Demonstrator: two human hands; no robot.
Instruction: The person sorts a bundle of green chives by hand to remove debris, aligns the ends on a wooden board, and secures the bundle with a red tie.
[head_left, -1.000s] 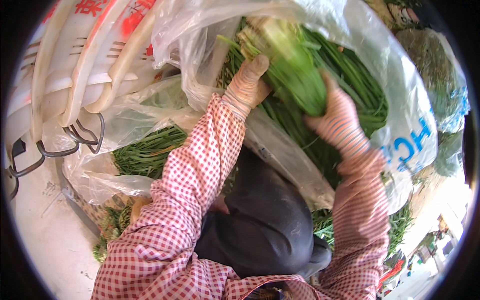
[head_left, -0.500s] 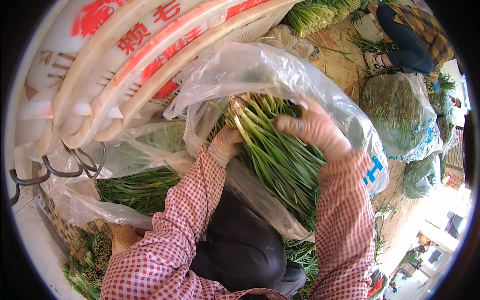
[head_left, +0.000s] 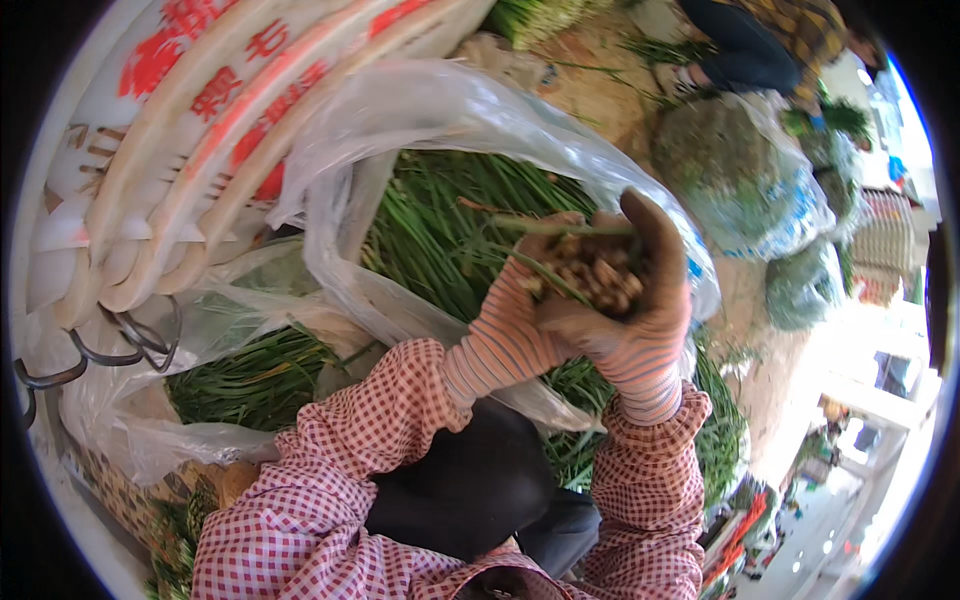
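Observation:
A bunch of garlic chives [head_left: 595, 275] is up above the open plastic bag, its pale brownish root ends turned toward me. My left hand [head_left: 515, 325], in a striped work glove, closes on the bunch from the left. Around its right side and underneath curls my right hand [head_left: 645, 325], gloved the same way, thumb and fingers gripping it. The clear plastic bag [head_left: 400, 95] gapes open around more long green chive leaves [head_left: 430, 210]. Most of the held bunch's leaves are hidden behind my hands.
White crates [head_left: 200, 130] with red markings stand at the upper left, black metal hooks [head_left: 140, 340] below them. Another bag of greens [head_left: 255, 380] lies at my left. Filled bags [head_left: 720, 165] stand on the right, near a seated co-worker's leg [head_left: 745, 50].
The bunch has been lifted and turned from lying lengthwise in the bag to root ends facing me. My right hand has come in against it, and my left has moved right. The view has shifted.

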